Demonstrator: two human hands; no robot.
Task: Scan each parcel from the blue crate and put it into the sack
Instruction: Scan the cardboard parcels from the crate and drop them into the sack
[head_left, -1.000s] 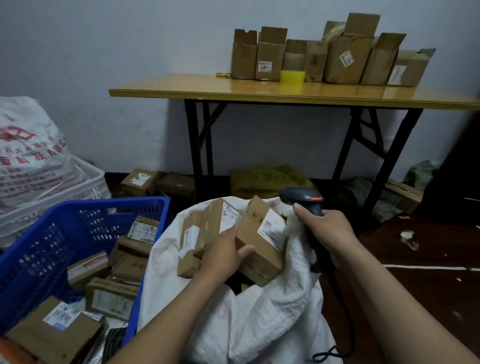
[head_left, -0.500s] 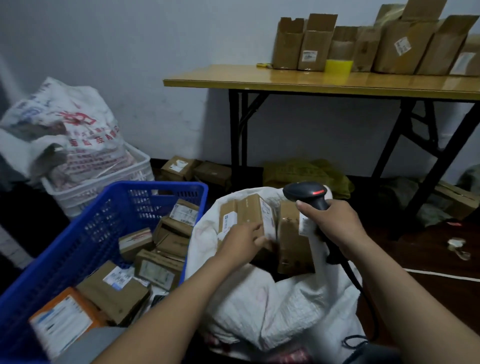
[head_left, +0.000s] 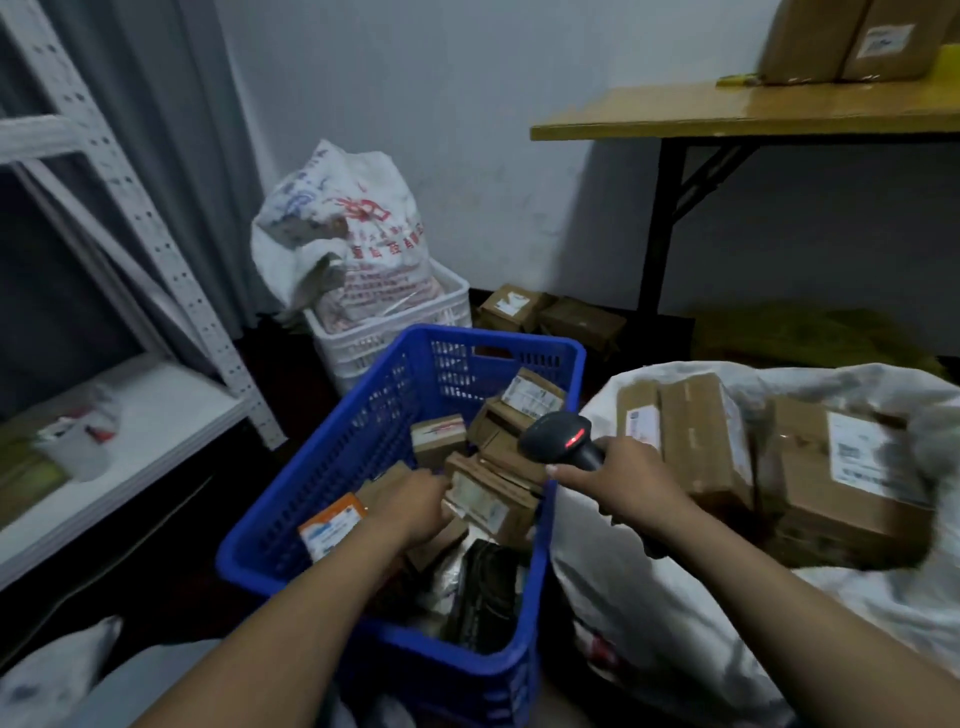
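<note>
In the head view, the left hand (head_left: 415, 506) is down inside the blue plastic lattice crate (head_left: 363, 441). Its knuckles are up and its fingers lie against the near end of a brown cardboard parcel with a white label (head_left: 488, 499). The back of the hand hides the fingers, so it cannot be told whether they have closed on the parcel. The right hand (head_left: 618, 483) has its fingers wrapped round the grip of a black handheld barcode scanner (head_left: 561, 439), whose red light glows. It is held over the crate's right rim, just beside the white woven sack (head_left: 649, 597).

The step appears to be picking up the next parcel. It would go best if the left hand takes the box by its short edges and lifts it clear of its neighbours. The label should then turn up towards the scanner head, with no finger across the barcode.

Counted: one crate, one sack, one scanner. About seven brown boxes (head_left: 439, 436) show in the crate, plus one orange-and-white parcel (head_left: 332, 525); more may lie beneath. Three cardboard cartons (head_left: 701, 436) show in the sack's mouth.
</note>
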